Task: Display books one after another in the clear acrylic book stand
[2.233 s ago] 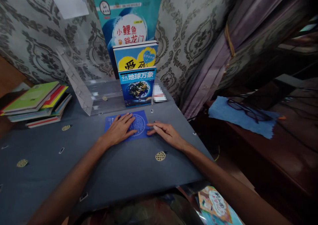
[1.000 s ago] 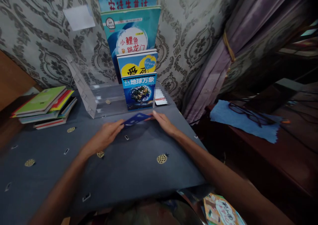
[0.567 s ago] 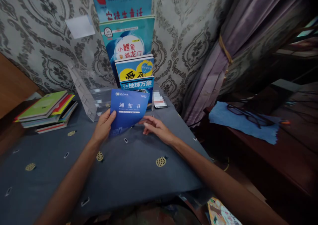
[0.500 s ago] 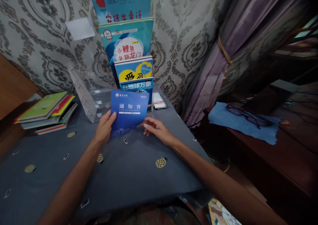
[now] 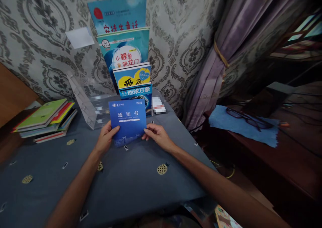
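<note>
A blue booklet (image 5: 128, 127) with white lettering and "2022" on its cover is held upright above the table. My left hand (image 5: 105, 137) grips its left edge, thumb on the front. At the lower right edge, my right hand (image 5: 159, 135) pinches the booklet between thumb and fingers. Behind it, books stand in steps on a clear acrylic rack (image 5: 84, 104): a blue book (image 5: 136, 91) in front, a yellow and blue book (image 5: 130, 77), a teal book (image 5: 127, 50), and a taller teal book (image 5: 118, 13) at the back. The booklet covers part of the front blue book.
A stack of books (image 5: 46, 119) lies at the table's left. The grey tablecloth (image 5: 130, 181) has a pineapple print. Right of the table hangs a tied purple curtain (image 5: 208, 63); beyond it, glasses (image 5: 249, 117) rest on a blue cloth (image 5: 226, 122). Patterned wall covering (image 5: 176, 26) rises behind.
My right hand has closed on the booklet's right edge, where it was loosely beside it before. The booklet is a little more upright. The whole view has shifted slightly.
</note>
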The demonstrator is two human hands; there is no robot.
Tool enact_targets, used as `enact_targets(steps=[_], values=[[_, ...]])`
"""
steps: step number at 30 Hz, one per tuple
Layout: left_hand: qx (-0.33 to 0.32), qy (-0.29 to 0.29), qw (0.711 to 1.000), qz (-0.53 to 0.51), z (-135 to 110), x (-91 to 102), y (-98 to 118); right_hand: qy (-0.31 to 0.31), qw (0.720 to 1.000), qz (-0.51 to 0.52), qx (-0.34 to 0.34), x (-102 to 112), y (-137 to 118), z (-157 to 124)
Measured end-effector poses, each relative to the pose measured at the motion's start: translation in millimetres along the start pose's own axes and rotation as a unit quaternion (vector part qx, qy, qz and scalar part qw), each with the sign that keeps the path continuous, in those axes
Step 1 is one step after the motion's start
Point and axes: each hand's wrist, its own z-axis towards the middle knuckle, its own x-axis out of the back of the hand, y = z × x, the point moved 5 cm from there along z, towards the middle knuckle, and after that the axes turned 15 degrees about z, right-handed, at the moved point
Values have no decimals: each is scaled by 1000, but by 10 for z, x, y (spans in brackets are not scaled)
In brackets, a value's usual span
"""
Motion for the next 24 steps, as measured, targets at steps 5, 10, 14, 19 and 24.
enact_targets(steps=[5, 10, 14, 19, 24], values=[[-59, -37, 990, 125, 98, 199, 69, 10, 999, -19, 43, -2, -31, 141], [-85, -57, 957, 270, 301, 313, 141, 32, 993, -72, 92, 48, -58, 356], [-76, -101, 914, 385, 514, 345, 151, 68, 984, -123, 107, 120, 1, 467], [-29, -162, 893, 420, 665, 337, 51, 90, 971, -185, 122, 152, 49, 438], [-57, -106, 889, 443, 710, 287, 78, 108, 963, -197, 149, 193, -24, 469]])
